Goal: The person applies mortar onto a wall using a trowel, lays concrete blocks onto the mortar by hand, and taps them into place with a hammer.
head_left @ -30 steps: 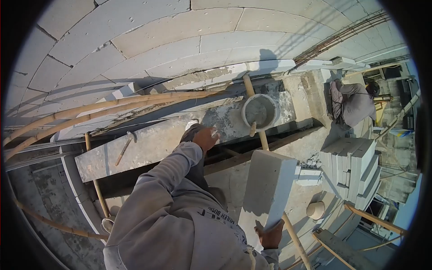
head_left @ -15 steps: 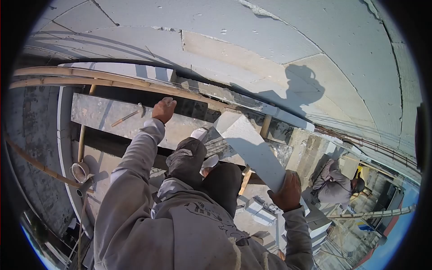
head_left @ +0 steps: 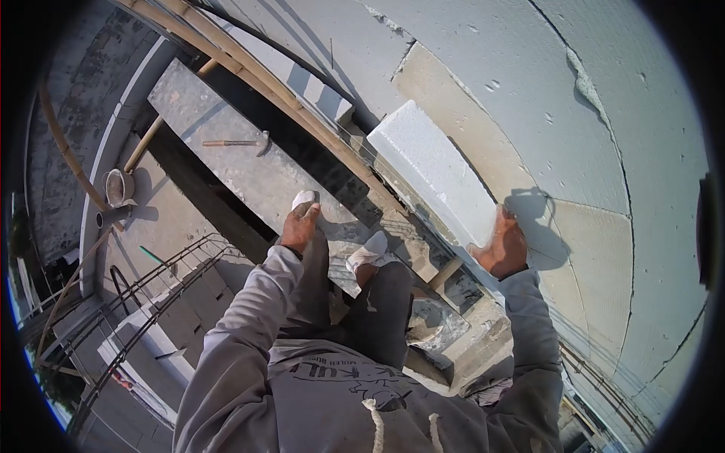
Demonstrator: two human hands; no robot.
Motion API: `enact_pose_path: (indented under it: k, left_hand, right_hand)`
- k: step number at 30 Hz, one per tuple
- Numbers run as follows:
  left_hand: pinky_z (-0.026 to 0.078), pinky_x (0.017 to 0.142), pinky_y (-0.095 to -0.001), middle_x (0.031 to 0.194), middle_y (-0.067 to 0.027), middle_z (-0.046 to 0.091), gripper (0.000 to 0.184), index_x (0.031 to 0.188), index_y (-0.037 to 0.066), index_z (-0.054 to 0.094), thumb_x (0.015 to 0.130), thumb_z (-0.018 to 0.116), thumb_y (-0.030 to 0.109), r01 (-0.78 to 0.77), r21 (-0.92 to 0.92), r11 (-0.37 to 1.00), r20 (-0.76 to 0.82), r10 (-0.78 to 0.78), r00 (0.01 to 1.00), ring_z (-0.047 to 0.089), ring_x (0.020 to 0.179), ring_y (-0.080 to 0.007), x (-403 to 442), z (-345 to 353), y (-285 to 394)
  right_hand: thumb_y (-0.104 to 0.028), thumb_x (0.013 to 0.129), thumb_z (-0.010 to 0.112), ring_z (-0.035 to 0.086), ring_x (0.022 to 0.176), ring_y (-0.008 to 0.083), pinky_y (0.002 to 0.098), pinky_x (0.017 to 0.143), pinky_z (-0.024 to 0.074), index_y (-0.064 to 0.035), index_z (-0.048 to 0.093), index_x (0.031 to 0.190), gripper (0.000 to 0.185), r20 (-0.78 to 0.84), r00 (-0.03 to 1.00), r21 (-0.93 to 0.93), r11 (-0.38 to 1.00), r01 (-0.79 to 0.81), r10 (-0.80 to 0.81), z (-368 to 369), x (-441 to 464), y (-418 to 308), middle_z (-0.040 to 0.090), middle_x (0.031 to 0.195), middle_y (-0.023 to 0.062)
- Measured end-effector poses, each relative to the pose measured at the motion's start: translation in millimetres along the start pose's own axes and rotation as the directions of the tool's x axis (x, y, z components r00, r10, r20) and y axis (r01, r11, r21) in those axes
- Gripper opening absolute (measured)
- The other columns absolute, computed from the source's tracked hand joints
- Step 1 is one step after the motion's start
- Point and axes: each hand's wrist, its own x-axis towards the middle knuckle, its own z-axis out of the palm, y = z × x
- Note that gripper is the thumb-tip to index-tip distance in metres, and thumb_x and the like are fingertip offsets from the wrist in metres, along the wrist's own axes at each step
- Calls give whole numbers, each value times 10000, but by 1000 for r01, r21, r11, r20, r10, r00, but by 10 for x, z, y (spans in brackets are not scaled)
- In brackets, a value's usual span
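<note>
One white block [head_left: 434,170], ideally to be kept level, is being gripped right of centre beside the wall [head_left: 657,151] by the right hand [head_left: 502,245], the closure of the left hand [head_left: 300,228] being unclear.

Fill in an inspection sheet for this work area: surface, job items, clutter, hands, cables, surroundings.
Surface: a plank with a stained, marked face; dark gaps show along both long sides.
Job items: one pale block, lying beside the wall; whether it is fully seated cannot be told.
Clutter: a hammer lies loose on the plank; a bucket and a pipe sit close together beyond it.
Hands: right hand grips the block's near end; left hand is over the left leg, its grip unclear.
Cables: nothing seen that is clearly a cable.
Surroundings: bamboo poles between plank and wall; stacked blocks at lower left.
</note>
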Motion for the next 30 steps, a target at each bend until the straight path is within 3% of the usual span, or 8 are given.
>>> enact_pose_path:
  k: [1,5,7,10,18,20,24,30]
  left_hand:
    - [429,893,-334,1074,-221,622,492,1142,-36,576,878,530,376,34,70,997,30,-36,999,585,1035,-318,71,77,-110]
    - [424,905,-335,1087,-224,619,497,1144,-36,574,874,535,379,8,-11,1000,-18,-8,1000,581,1050,-322,499,620,-654]
    - [416,903,-304,1109,-167,612,470,1164,-48,558,888,532,330,14,-42,999,65,-12,998,563,1063,-247,823,866,-826]
    - [403,930,-316,1151,-187,598,459,1179,-49,549,890,537,307,-62,4,998,140,60,988,552,1096,-270,1247,1186,-968]
    - [375,970,-308,1214,-191,565,441,1213,-44,526,893,541,258,-102,-20,995,376,103,921,515,1160,-273,2178,2219,-1614]
    - [367,980,-304,1232,-194,553,458,1235,-40,511,888,535,259,-73,-145,987,439,130,889,499,1182,-272,2285,2391,-1682]
    - [355,994,-305,1269,-205,524,490,1256,-49,487,880,526,263,-40,-141,989,486,105,868,474,1211,-286,2375,2450,-1503]
    - [314,1029,-314,1336,-270,427,581,1309,-118,370,874,502,244,-27,-290,957,413,150,898,409,1264,-325,2376,2675,-1412]
  right_hand:
    - [-285,571,809,520,1020,386,422,882,443,17,350,1251,875,31,999,-78,996,-38,40,79,163,-41,486,1119,227]
    - [-286,583,811,508,1053,388,416,894,442,20,325,1261,888,32,999,-11,999,31,-30,735,616,145,480,1133,230]
    - [-284,582,815,506,1065,384,416,895,442,24,334,1250,879,12,999,15,999,38,-38,984,834,146,474,1149,231]
    - [-290,575,821,519,1044,377,413,891,444,31,329,1252,896,125,991,27,998,-57,53,1351,1149,72,480,1148,230]
    - [-306,570,824,507,1118,351,377,934,434,60,305,1293,962,168,981,2,995,-101,99,2247,1717,-27,486,1186,235]
    - [-308,572,823,496,1143,350,370,949,429,67,298,1304,976,196,964,-47,984,-173,179,2429,1818,-16,480,1205,240]
    - [-313,582,814,499,1146,353,367,956,427,78,287,1313,982,190,974,-130,986,-102,126,2730,1947,5,475,1226,248]
    - [-314,612,790,523,1104,371,395,939,438,89,294,1295,935,262,959,-138,988,-70,104,2807,2019,-219,479,1205,264]
